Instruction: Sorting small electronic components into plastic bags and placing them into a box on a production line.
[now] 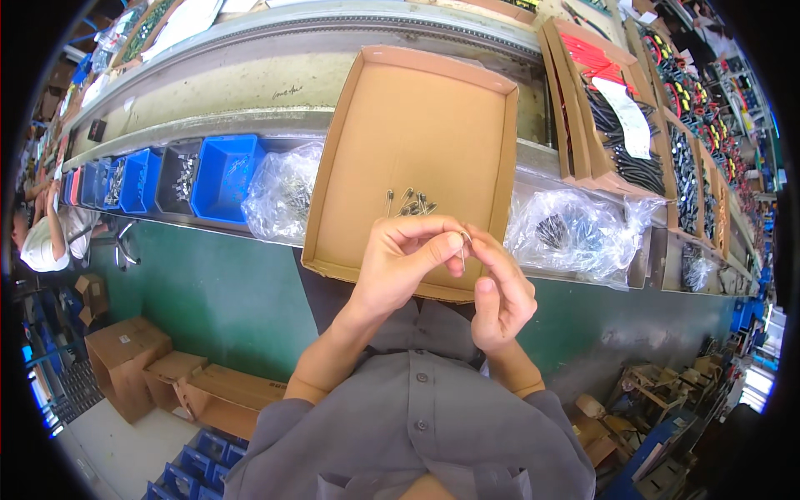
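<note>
My left hand (398, 260) pinches a small bent metal wire piece (463, 253) between thumb and forefinger. Curved round from the other side, my right hand (507, 302) has its fingertips at the top of that piece, while its thumb stands apart from the fingers. Both hands are above the near edge of a shallow cardboard tray (425, 125). Inside the tray, just beyond my left hand, lies a small heap of metal wire pieces with dark parts (412, 202); my fingers cover some of the heap.
Left of the tray are a clear plastic bag (286, 193) of small parts, a blue bin (223, 177) and more bins in a row. Another plastic bag (575, 233) lies right, below cardboard boxes of cables (621, 125). A person (52, 237) sits far left. Cartons (125, 362) stand on the floor.
</note>
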`<state>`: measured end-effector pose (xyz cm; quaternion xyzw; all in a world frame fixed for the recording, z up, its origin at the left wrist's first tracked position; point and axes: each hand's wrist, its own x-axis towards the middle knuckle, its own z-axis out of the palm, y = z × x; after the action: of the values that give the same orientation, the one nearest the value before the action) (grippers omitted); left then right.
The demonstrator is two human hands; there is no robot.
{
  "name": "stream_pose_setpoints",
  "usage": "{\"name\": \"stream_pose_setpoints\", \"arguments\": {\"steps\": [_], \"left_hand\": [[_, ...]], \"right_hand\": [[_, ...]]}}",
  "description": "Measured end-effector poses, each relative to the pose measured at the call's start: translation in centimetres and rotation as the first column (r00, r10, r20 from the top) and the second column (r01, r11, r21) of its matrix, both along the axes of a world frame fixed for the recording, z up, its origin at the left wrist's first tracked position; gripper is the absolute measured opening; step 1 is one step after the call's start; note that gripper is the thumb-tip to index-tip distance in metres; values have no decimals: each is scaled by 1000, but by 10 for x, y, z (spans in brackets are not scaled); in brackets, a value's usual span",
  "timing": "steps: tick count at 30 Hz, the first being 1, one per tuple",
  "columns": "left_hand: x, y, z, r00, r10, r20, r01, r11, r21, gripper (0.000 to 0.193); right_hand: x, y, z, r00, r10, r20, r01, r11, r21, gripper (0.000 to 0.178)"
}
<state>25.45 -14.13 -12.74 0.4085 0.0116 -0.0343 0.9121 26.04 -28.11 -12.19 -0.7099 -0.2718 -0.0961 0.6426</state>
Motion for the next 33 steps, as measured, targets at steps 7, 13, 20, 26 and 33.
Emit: {"name": "stream_pose_setpoints", "arguments": {"steps": [7,13,20,26,33], "left_hand": [[-1,0,-4,1000,30,1,-30,1000,-1,16],[-1,-1,-4,999,43,-5,-43,999,30,16],[4,4,4,997,68,-37,-57,967,250,11],[14,24,-4,969,232,81,-176,429,886,9],[16,27,-9,968,229,99,-147,201,968,13]], "right_hand": [[-2,4,-3,1000,-16,5,16,999,-29,27],[-3,4,-6,998,-22,-64,20,999,-42,30],[4,-11,-11,977,-61,-206,90,987,135,25],[32,-79,-24,780,-560,-279,593,804,45,18],[51,-126,-41,707,-669,-229,613,741,-275,12]]}}
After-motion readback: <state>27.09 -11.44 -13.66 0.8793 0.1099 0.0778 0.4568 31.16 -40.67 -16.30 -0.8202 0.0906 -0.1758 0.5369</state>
